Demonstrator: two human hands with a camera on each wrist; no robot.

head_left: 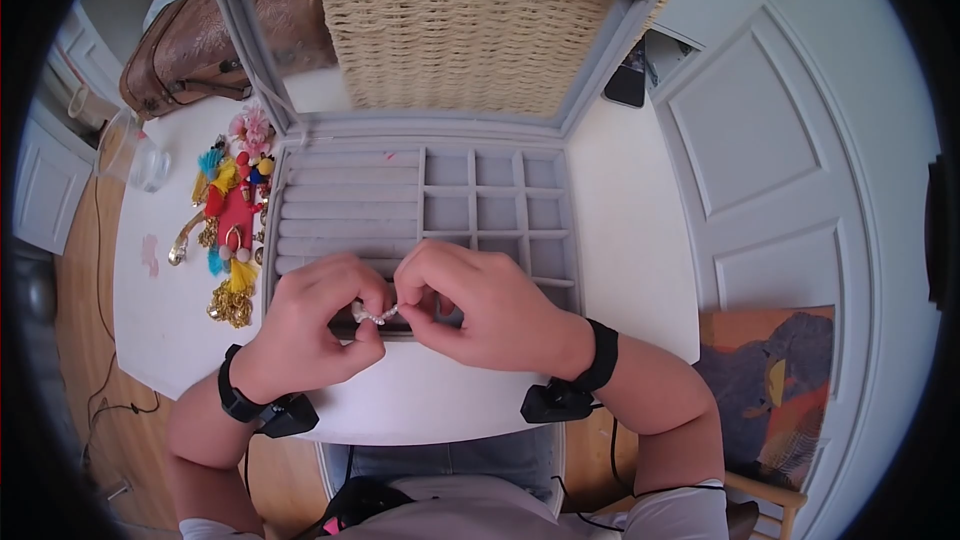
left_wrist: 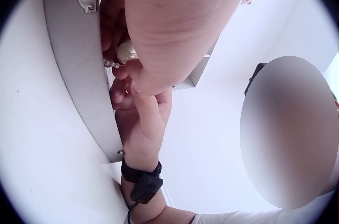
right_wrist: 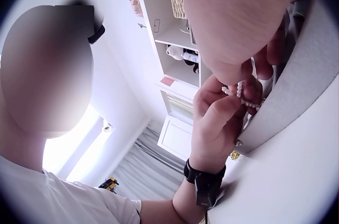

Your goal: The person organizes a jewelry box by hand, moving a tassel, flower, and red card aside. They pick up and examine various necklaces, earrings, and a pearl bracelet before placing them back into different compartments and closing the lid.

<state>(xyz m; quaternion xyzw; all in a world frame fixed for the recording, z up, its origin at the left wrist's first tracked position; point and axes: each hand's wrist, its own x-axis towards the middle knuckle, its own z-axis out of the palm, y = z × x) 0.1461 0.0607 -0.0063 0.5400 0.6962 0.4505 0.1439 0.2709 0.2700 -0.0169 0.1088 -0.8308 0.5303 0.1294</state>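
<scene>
Over the front edge of a grey jewelry box [head_left: 573,230], my two hands meet at a string of white pearl beads [head_left: 376,318]. My left hand [head_left: 318,325] pinches one end between thumb and curled fingers. From the other side my right hand [head_left: 492,308] holds the string with its fingertips. A larger pearl [left_wrist: 127,52] shows between the fingers in the left wrist view. In the right wrist view the beads [right_wrist: 241,96] loop across the left hand's fingers; part of the string is hidden by them.
The box has padded ring rolls [head_left: 350,192] at left and square compartments [head_left: 497,172] at right; its glass lid [head_left: 455,50] stands raised. Left of it lies a pile of colourful tasselled jewelry [head_left: 238,215]. A brown leather bag [head_left: 190,55] and a phone [head_left: 627,78] lie farther back.
</scene>
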